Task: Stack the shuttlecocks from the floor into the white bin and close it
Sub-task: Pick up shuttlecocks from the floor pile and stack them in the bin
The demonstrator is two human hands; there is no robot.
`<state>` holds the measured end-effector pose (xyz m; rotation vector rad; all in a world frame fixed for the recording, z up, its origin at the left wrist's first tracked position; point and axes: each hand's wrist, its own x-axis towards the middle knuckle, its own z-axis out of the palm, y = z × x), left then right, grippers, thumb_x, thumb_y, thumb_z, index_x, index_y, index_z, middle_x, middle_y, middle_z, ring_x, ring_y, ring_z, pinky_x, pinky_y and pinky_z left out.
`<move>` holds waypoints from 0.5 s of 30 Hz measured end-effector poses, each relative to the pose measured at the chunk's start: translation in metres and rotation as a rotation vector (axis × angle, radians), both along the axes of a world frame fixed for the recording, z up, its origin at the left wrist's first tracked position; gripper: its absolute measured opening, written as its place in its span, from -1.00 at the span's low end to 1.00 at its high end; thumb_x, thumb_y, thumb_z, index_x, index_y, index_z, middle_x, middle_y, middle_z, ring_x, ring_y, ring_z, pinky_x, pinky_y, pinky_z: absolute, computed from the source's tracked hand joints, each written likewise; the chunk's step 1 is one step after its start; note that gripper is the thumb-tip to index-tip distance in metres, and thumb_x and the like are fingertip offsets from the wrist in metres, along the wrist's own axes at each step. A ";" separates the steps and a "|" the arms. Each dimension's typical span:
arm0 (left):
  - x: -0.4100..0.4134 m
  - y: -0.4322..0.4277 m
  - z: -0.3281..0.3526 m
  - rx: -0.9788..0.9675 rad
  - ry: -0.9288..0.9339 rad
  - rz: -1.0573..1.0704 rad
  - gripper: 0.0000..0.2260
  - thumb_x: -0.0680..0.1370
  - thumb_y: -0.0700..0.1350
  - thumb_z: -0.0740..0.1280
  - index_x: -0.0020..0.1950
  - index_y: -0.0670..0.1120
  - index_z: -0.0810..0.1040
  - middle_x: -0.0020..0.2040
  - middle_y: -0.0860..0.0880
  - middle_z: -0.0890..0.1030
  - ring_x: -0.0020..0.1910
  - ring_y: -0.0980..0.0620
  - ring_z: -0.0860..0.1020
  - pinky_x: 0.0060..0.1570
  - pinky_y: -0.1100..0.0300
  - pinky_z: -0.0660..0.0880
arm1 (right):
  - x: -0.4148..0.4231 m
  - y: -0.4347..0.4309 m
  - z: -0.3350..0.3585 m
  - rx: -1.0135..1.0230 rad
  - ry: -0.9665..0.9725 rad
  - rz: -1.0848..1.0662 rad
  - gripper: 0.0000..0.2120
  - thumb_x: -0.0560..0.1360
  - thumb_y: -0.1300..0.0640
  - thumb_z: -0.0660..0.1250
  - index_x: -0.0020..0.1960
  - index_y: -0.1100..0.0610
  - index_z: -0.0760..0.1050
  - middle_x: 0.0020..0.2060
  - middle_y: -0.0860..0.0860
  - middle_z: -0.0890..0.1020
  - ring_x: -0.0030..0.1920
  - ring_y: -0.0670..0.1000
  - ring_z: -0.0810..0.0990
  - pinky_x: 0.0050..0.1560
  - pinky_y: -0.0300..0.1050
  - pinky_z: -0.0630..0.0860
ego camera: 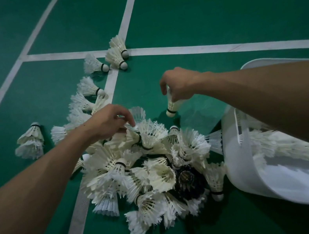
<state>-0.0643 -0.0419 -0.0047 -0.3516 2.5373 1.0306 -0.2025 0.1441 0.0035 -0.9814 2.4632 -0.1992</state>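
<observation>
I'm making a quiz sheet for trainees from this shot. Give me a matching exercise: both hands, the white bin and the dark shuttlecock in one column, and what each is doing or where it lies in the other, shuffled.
1 left hand
2 right hand
3 white bin
4 dark shuttlecock

A tipped over at the right, shuttlecocks inside
B holds a white shuttlecock cork down
C lies in the pile among white ones
D pinches the top shuttlecock of the pile

Pairs: 1-D, 2-B, 3-A, 4-C
</observation>
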 end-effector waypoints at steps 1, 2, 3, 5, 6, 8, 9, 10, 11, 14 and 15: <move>0.001 0.001 0.000 0.048 -0.022 0.011 -0.85 0.58 -0.23 0.28 -0.03 -0.06 0.63 0.17 -0.08 0.57 -0.06 0.02 0.63 0.01 0.10 0.60 | 0.000 0.000 0.001 -0.009 0.004 0.000 -0.69 0.46 0.31 0.40 0.19 0.16 0.54 0.13 0.13 0.60 -0.05 0.07 0.51 -0.12 -0.12 0.40; 0.004 0.003 0.001 0.076 -0.045 0.004 -0.88 0.56 -0.17 0.34 0.06 -0.06 0.63 0.15 -0.07 0.60 -0.07 0.03 0.64 0.03 0.10 0.59 | 0.000 0.000 0.001 -0.017 0.007 0.000 -0.70 0.46 0.32 0.39 0.18 0.16 0.55 0.13 0.13 0.60 -0.05 0.07 0.51 -0.11 -0.12 0.40; 0.005 0.004 0.003 0.057 -0.061 -0.021 -0.77 0.51 -0.09 0.41 0.16 -0.05 0.60 0.16 -0.05 0.60 -0.07 0.05 0.65 0.07 0.09 0.57 | 0.000 0.000 0.002 -0.026 0.010 0.000 -0.70 0.46 0.32 0.39 0.18 0.16 0.55 0.12 0.13 0.60 -0.04 0.08 0.52 -0.11 -0.12 0.41; 0.006 0.004 0.003 -0.035 -0.088 -0.070 -0.54 0.41 -0.03 0.50 0.29 -0.03 0.53 0.23 0.00 0.57 0.01 0.07 0.62 0.16 0.06 0.52 | 0.001 0.001 0.005 -0.044 0.017 -0.001 -0.71 0.47 0.32 0.39 0.18 0.16 0.55 0.12 0.13 0.61 -0.04 0.07 0.53 -0.09 -0.11 0.43; 0.006 0.004 0.002 -0.063 -0.098 -0.066 -0.48 0.38 -0.05 0.53 0.32 -0.03 0.51 0.26 -0.01 0.55 0.06 0.05 0.59 0.19 0.05 0.49 | 0.001 0.002 0.008 -0.057 0.023 -0.001 -0.71 0.47 0.32 0.39 0.17 0.17 0.56 0.12 0.13 0.61 -0.04 0.07 0.52 -0.09 -0.11 0.44; 0.006 0.006 -0.001 -0.064 -0.108 -0.033 -0.44 0.37 -0.13 0.54 0.35 -0.03 0.48 0.29 -0.06 0.53 0.11 0.00 0.56 0.20 0.06 0.48 | 0.001 0.004 0.013 -0.085 0.038 -0.008 -0.72 0.47 0.32 0.37 0.16 0.16 0.56 0.11 0.12 0.61 -0.07 0.06 0.50 -0.11 -0.12 0.42; 0.006 0.009 -0.002 -0.075 -0.104 -0.029 -0.43 0.38 -0.16 0.54 0.36 -0.03 0.47 0.29 -0.07 0.53 0.12 -0.01 0.55 0.18 0.08 0.48 | 0.002 0.005 0.015 -0.099 0.047 -0.016 -0.73 0.47 0.32 0.37 0.16 0.16 0.57 0.10 0.12 0.62 -0.08 0.06 0.50 -0.13 -0.14 0.40; 0.007 0.011 -0.002 -0.091 -0.094 -0.028 -0.42 0.38 -0.19 0.53 0.37 -0.03 0.46 0.30 -0.08 0.53 0.12 -0.01 0.55 0.15 0.12 0.48 | 0.002 0.007 0.018 -0.112 0.056 -0.025 -0.73 0.46 0.31 0.36 0.14 0.15 0.58 0.09 0.12 0.62 -0.09 0.07 0.50 -0.14 -0.15 0.39; 0.006 0.012 0.000 -0.101 -0.074 -0.018 -0.41 0.39 -0.21 0.52 0.38 -0.02 0.44 0.30 -0.09 0.52 0.11 0.00 0.55 0.11 0.16 0.47 | 0.003 0.009 0.021 -0.129 0.064 -0.036 -0.74 0.46 0.30 0.36 0.13 0.14 0.59 0.08 0.12 0.63 -0.09 0.07 0.50 -0.14 -0.15 0.40; 0.003 0.011 0.017 -0.055 0.016 0.098 -0.41 0.40 -0.29 0.47 0.39 -0.03 0.41 0.28 -0.13 0.52 0.04 0.01 0.55 0.02 0.20 0.45 | 0.007 0.019 0.033 -0.214 0.070 -0.089 -0.76 0.44 0.28 0.36 0.09 0.13 0.61 0.06 0.12 0.64 -0.08 0.06 0.52 -0.07 -0.15 0.47; 0.002 0.009 0.025 -0.004 0.041 0.147 -0.40 0.40 -0.31 0.46 0.40 -0.03 0.40 0.25 -0.15 0.53 0.01 -0.01 0.56 0.00 0.18 0.47 | 0.008 0.025 0.039 -0.242 0.072 -0.106 -0.76 0.44 0.27 0.36 0.09 0.12 0.62 0.05 0.10 0.64 -0.08 0.04 0.52 -0.08 -0.17 0.46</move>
